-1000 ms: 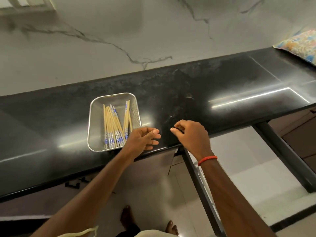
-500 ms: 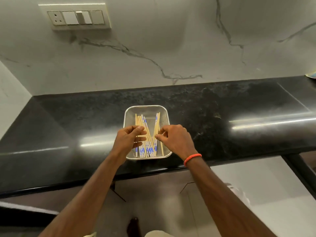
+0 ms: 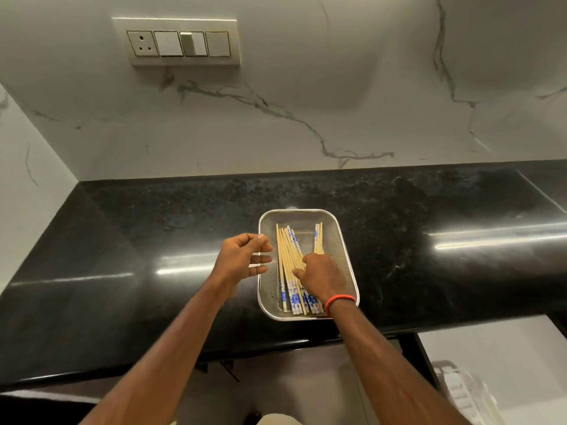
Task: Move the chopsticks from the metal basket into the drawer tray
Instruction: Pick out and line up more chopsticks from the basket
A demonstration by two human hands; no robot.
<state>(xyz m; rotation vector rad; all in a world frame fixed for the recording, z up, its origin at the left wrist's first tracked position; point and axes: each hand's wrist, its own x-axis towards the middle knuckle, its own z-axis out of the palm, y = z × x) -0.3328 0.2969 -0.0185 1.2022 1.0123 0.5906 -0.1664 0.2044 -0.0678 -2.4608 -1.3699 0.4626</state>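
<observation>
A rectangular metal mesh basket (image 3: 346,240) stands on the black countertop (image 3: 138,240) near its front edge. Several wooden chopsticks (image 3: 286,256) with blue-and-white ends lie lengthwise in it, a few more along its right side. My right hand (image 3: 320,276), a red band on its wrist, is inside the basket with fingers and thumb curled onto the main bundle, which still rests on the mesh. My left hand (image 3: 242,260) hovers at the basket's left rim, fingers apart, holding nothing. Below the counter at lower right shows a white ridged tray (image 3: 460,391), blurred.
A marble wall rises behind the counter, with a switch panel (image 3: 181,41) high at left. A side wall closes the counter's left end. A dark frame (image 3: 420,357) runs down under the counter's front edge at right. Pale floor lies below.
My right hand has dropped deeper into the basket and closed onto the chopstick bundle. My left hand has drawn out to the basket's left rim and opened. The view has shifted slightly.
</observation>
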